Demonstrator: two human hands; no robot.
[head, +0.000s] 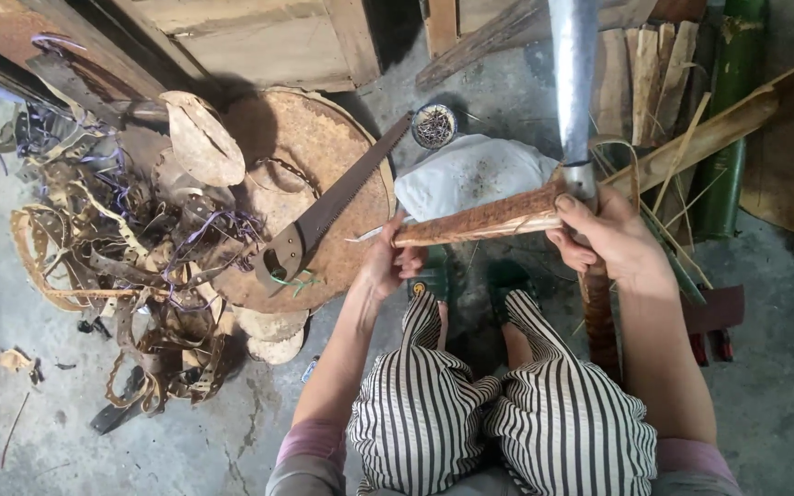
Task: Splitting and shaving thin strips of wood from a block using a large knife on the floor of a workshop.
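You are seated over a concrete floor (232, 432). Both hands steady a brown wooden stick (480, 220) crosswise above your knees: your left hand (388, 262) clamps its near end, your right hand (604, 234) grips it beside a metal pole (573, 73).

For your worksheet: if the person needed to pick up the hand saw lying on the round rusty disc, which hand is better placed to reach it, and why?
Probably the left hand. It grips the near end of the wooden piece, just beside the saw on the rusty disc. The right hand holds the far end by the metal pole, farther from the saw.
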